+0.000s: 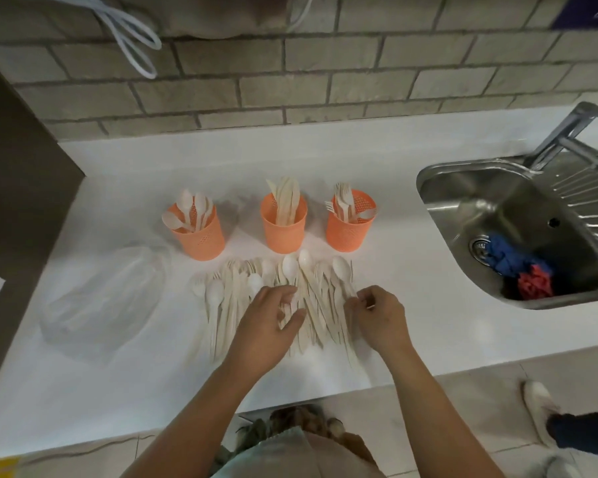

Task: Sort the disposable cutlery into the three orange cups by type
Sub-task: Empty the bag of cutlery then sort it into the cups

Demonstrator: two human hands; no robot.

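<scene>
Three orange cups stand in a row on the white counter. The left cup [201, 238] holds spoons, the middle cup [283, 229] holds knives, the right cup [349, 232] holds forks. In front of them lies a spread pile of pale cutlery [242, 298], mixed spoons, forks and knives. My left hand [270, 319] rests on the middle of the pile with fingers spread. My right hand [377, 312] is at the pile's right edge, its fingertips pinched on a thin piece whose type I cannot make out.
A crumpled clear plastic bag [101, 298] lies left of the pile. A steel sink [518, 229] with a blue and a red cloth sits at the right, faucet behind it. A brick wall backs the counter. Another person's shoe [539, 408] is on the floor at right.
</scene>
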